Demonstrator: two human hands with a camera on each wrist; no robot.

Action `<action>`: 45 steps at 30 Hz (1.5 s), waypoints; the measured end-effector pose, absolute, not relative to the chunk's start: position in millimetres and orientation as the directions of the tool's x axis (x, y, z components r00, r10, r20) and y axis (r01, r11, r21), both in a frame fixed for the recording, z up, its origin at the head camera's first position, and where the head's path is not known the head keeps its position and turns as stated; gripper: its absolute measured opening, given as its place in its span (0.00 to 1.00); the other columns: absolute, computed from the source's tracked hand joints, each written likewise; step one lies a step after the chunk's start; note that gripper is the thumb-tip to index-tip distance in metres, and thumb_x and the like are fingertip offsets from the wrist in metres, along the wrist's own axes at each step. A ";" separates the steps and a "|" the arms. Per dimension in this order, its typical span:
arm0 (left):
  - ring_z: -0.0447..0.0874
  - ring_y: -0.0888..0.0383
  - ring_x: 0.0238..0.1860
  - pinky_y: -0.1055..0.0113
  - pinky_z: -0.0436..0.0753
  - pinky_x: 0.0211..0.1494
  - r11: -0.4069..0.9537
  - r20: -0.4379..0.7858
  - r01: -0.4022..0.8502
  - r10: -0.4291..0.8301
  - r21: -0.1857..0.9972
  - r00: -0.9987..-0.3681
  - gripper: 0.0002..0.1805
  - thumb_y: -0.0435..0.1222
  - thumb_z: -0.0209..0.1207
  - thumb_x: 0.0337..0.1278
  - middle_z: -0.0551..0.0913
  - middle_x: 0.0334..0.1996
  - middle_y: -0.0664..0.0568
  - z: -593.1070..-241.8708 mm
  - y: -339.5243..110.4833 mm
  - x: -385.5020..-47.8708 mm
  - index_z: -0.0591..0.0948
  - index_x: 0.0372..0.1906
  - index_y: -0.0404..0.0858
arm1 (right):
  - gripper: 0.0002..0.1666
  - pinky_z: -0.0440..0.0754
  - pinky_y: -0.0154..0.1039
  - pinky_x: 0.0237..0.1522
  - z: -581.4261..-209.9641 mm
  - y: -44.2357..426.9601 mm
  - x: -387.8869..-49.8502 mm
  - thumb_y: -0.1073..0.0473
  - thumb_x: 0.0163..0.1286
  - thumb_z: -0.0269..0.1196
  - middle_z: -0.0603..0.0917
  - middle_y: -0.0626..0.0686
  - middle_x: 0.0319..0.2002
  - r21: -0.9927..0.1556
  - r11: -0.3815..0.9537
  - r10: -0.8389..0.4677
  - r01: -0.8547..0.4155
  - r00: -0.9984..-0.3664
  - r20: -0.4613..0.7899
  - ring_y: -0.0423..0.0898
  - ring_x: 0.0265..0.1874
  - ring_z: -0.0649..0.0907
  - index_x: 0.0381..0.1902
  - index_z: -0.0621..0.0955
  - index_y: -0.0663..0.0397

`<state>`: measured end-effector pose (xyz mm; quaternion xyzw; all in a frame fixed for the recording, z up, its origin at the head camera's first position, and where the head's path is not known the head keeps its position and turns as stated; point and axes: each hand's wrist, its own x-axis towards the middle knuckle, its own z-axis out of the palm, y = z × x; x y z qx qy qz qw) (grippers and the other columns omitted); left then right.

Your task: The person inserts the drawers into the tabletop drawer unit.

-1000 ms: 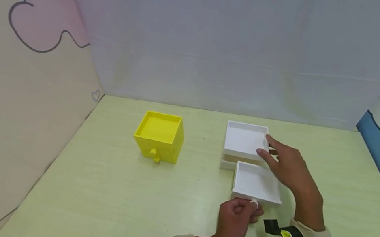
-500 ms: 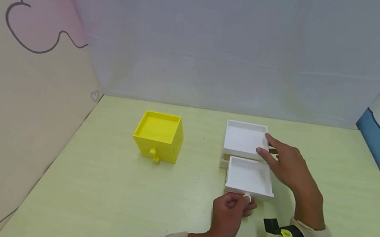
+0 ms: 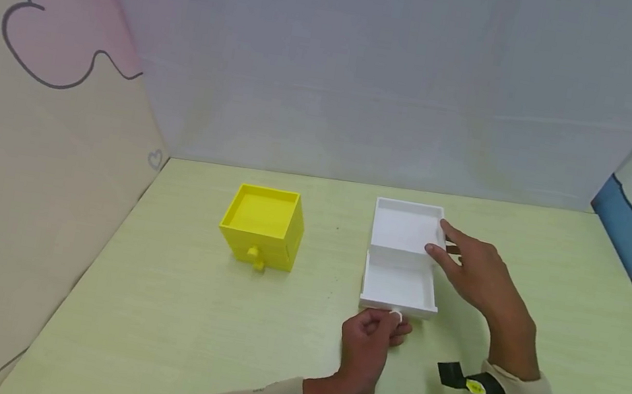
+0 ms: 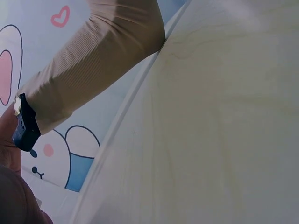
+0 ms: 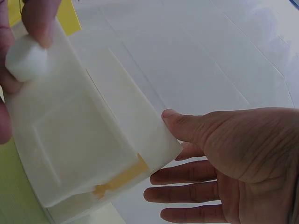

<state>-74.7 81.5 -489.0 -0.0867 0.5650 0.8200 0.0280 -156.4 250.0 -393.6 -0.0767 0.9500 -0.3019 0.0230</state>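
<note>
A white box (image 3: 407, 227) with a shallow tray-like top stands on the table in the head view. A white drawer (image 3: 400, 283) lies in line before its front, back end at the box's front edge; how far it reaches inside is hidden. My left hand (image 3: 365, 344) pinches the drawer's round white knob (image 5: 27, 58) between thumb and fingers. At the box's right side, my right hand (image 3: 478, 276) rests with thumb on the top rim and fingers extended. In the right wrist view, a tan gap (image 5: 121, 179) shows between drawer and box.
A yellow box (image 3: 261, 226) with small front knobs stands left of the white one on the pale table (image 3: 182, 313). A white cloth wall (image 3: 334, 77) rises behind. In the left wrist view, the right sleeve (image 4: 103, 56) shows beside the table edge.
My left hand has carried the drawer left and toward the box, from offset at the right to lined up with its front. The right hand has stayed at the box's side.
</note>
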 end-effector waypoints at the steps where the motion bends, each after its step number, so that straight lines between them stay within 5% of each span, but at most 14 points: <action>1: 0.89 0.43 0.37 0.56 0.87 0.42 -0.357 -0.173 -0.145 -0.046 0.923 -0.984 0.06 0.30 0.62 0.58 0.87 0.34 0.34 -488.8 81.4 -74.8 0.82 0.35 0.28 | 0.41 0.73 0.65 0.57 -393.7 250.2 -156.3 0.44 0.77 0.55 0.69 0.70 0.68 -0.576 0.807 -0.159 -0.131 -0.987 0.002 0.68 0.58 0.78 0.76 0.58 0.63; 45: 0.90 0.47 0.38 0.58 0.87 0.42 -0.325 -0.179 -0.164 -0.017 0.931 -0.984 0.06 0.31 0.62 0.59 0.88 0.33 0.42 -490.5 82.2 -95.5 0.82 0.35 0.30 | 0.42 0.75 0.65 0.56 -394.7 246.4 -158.4 0.42 0.77 0.55 0.70 0.71 0.66 -0.566 0.819 -0.139 -0.097 -0.990 -0.032 0.69 0.58 0.77 0.76 0.57 0.62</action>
